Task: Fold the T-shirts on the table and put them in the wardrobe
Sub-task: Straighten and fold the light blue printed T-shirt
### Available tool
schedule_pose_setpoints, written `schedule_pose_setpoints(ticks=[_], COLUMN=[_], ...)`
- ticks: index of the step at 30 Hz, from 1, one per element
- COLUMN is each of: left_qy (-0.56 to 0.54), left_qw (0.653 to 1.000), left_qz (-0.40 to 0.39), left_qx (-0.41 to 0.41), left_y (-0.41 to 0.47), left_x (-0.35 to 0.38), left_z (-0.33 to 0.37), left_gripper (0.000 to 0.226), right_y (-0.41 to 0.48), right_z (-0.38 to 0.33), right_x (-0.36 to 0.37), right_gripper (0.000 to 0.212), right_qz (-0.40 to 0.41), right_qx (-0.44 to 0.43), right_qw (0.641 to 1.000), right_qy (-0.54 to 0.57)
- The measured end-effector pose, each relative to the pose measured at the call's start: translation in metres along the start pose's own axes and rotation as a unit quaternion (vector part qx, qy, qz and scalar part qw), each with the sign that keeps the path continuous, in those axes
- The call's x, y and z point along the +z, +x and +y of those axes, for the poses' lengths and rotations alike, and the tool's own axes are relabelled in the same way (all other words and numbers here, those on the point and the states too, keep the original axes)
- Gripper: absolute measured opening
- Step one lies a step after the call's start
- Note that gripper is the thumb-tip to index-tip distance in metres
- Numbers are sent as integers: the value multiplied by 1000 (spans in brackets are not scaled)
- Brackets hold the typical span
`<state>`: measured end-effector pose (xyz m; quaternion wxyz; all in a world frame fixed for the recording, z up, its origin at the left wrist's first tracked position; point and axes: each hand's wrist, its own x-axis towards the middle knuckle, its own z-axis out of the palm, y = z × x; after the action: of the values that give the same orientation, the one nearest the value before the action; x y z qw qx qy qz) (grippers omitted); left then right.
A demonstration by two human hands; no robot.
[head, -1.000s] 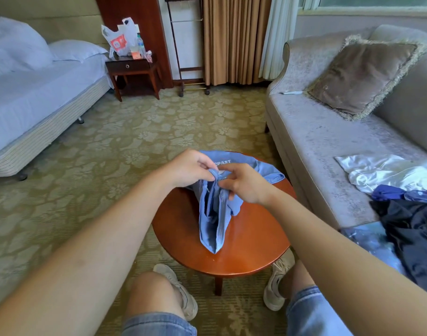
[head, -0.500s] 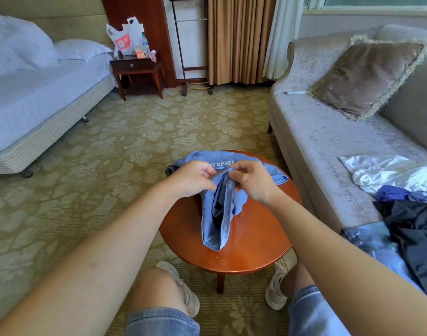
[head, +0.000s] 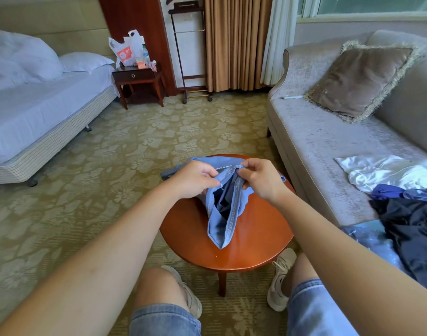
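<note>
Both hands grasp the blue T-shirt (head: 219, 226): the left hand (head: 195, 180) and the right hand (head: 261, 180) each pinch its stitched hem, holding the opening apart. The shirt hangs from them, its lower end and far part resting on the round wooden tabletop (head: 258, 248). The person's knees and pale shoes (head: 280, 280) sit close to the tabletop's near edge. To the right, a grey sofa (head: 316, 146) carries a fringed cushion (head: 360, 78), a white satin cloth (head: 382, 170) and a heap of dark clothes (head: 416, 231). Across the patterned carpet (head: 110, 166) stand a bed (head: 37, 112), a nightstand (head: 139, 78) holding plastic bags (head: 125, 50), and tan curtains (head: 234, 42).
</note>
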<state>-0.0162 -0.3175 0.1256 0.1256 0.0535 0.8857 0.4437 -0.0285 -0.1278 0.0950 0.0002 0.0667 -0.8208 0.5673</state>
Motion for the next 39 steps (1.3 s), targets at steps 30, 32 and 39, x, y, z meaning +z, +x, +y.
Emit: schedule_pose_setpoints(ticks=[30,32,39], left_qy=[-429,-429,-448], left_qw=[804,811,819], left_qz=[400,393,354], left_qx=[95,65,-49], left_y=[-93,-71,52], left_x=[-148,-152,-145], left_z=[107,101,34], left_gripper=[17,15,24], right_y=[-17,2,121], right_z=[-170,-172,-123], right_x=[-153,-146,-109], right_gripper=[19,22,33], right_qz=[256,252,200], right_qx=[-63,-31,85], right_qw=[924,935,970], right_qy=[278,249,108])
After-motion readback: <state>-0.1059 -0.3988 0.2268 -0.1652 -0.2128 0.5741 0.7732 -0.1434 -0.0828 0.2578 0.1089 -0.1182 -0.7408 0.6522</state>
